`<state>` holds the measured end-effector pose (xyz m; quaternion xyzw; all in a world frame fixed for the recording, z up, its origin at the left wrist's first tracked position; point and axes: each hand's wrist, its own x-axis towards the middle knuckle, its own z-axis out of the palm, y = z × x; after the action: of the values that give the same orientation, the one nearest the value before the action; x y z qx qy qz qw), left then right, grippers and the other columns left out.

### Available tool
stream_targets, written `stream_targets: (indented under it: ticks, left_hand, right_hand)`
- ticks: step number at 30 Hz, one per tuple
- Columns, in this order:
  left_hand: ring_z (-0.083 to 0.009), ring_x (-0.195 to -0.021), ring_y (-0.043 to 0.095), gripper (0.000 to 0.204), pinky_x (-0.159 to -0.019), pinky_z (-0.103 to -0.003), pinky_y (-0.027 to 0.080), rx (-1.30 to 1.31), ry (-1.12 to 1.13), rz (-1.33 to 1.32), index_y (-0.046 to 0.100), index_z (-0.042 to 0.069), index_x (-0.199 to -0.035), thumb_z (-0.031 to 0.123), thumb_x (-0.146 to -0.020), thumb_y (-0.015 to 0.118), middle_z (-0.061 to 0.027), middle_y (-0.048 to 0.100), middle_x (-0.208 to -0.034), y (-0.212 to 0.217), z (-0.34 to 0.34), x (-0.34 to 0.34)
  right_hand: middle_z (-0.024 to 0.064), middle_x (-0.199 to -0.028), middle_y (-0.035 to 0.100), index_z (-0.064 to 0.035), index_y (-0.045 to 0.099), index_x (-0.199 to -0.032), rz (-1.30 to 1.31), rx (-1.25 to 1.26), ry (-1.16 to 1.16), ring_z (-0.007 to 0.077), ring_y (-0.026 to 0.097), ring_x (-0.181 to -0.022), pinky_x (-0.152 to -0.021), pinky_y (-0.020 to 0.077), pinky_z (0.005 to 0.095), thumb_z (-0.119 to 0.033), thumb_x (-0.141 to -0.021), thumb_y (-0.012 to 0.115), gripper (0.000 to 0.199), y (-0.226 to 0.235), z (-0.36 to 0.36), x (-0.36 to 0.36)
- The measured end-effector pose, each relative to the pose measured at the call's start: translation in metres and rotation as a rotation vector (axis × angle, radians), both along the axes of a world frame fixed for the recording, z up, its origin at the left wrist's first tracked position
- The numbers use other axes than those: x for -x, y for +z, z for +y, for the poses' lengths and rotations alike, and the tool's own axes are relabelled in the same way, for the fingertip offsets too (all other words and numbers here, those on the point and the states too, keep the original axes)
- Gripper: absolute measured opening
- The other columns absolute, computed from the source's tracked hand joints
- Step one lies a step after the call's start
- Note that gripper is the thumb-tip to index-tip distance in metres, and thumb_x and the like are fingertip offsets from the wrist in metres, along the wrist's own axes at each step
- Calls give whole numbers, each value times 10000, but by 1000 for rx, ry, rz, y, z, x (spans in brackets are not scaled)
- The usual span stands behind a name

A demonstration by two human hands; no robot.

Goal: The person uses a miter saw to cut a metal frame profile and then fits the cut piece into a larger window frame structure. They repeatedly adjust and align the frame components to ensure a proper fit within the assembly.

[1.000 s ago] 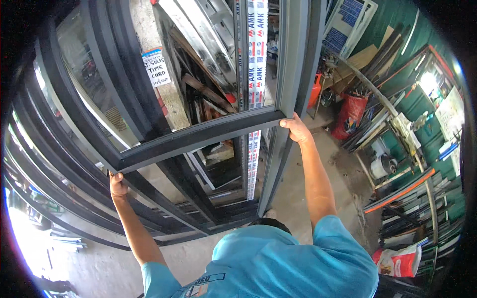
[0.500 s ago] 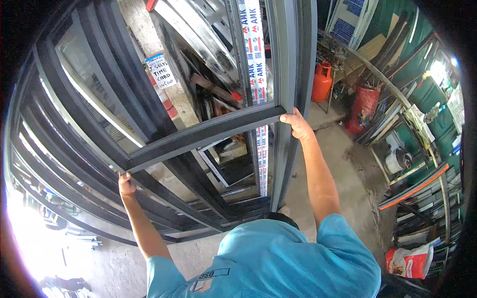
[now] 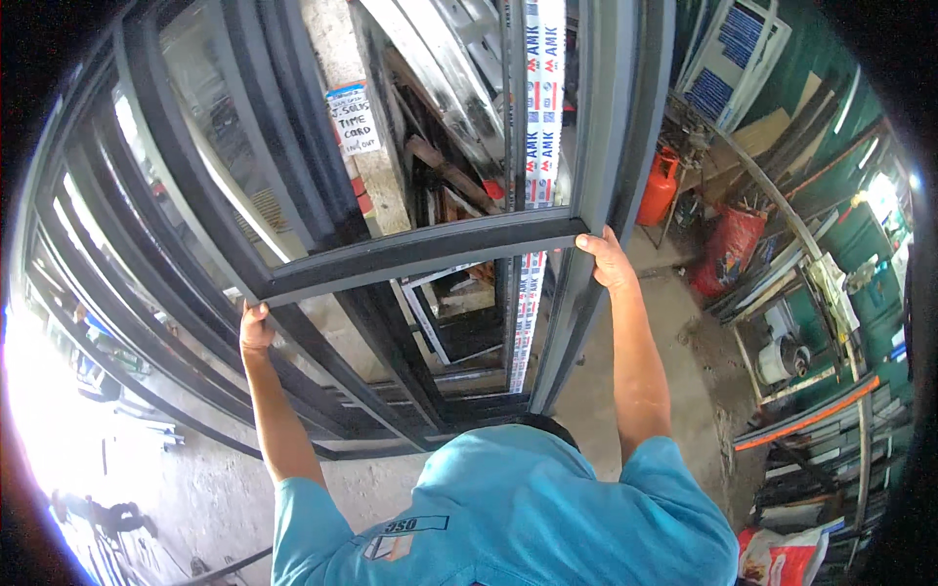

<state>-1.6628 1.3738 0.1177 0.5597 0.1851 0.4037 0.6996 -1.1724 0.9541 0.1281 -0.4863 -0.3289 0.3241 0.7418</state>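
Head view: teal shirt [image 3: 518,508] nearest. Left hand [image 3: 256,327] and right hand [image 3: 610,264] hold dark frame [image 3: 640,107] directly ahead, fingers [image 3: 586,241] wrapped around its opposite sides near crossbar [image 3: 420,253] ends. Seen through frame: white printed tape [image 3: 544,107] and white handwritten sign [image 3: 354,119]. Farther right: red gas cylinder [image 3: 660,188].

**Reaching Wide With a Two-Sided Grip**

My left arm [image 3: 277,410] and right arm [image 3: 640,366] stretch away from me, well apart, bare below short blue sleeves [image 3: 315,523]. My left hand [image 3: 256,330] grips at the left, its thumb pointing away from me. My right hand [image 3: 609,262] is clasped a little farther off, its thumb pointing left. Most of my fingers are hidden from view.
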Motion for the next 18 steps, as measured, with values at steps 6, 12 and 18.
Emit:
stream_targets:
  ticks: [6, 12, 18]
  left_hand:
    - [-235, -1064, 627, 627, -949, -361, 470, -165, -23, 6, 593, 25, -1246, 232, -672, 734, -66, 670, -1140, -17, 34, 23]
    - [-204, -1030, 620, 647, -940, -321, 447, 41, 80, 123, 595, -7, -1233, 231, -652, 750, -76, 670, -1113, -7, 18, 31]
    - [-174, -1010, 587, 590, -894, -314, 428, -100, 43, 39, 611, 9, -1210, 216, -678, 759, -45, 655, -1045, -1, 8, 12]
  right_hand:
    - [76, -930, 710, 5, 654, -1075, 1, -40, 25, 180, 666, -874, -831, 517, 323, -197, -766, 775, 388, 1, 11, 7]
    - [118, -1190, 615, 34, 493, -1321, -44, -24, -248, 201, 596, -1064, -951, 462, 343, -92, -797, 753, 598, -1, 7, 19]
    - [198, -1411, 437, 55, 407, -1398, -675, -196, -746, 283, 477, -1265, -1099, 362, 406, -146, -880, 717, 636, 30, -2, 76]
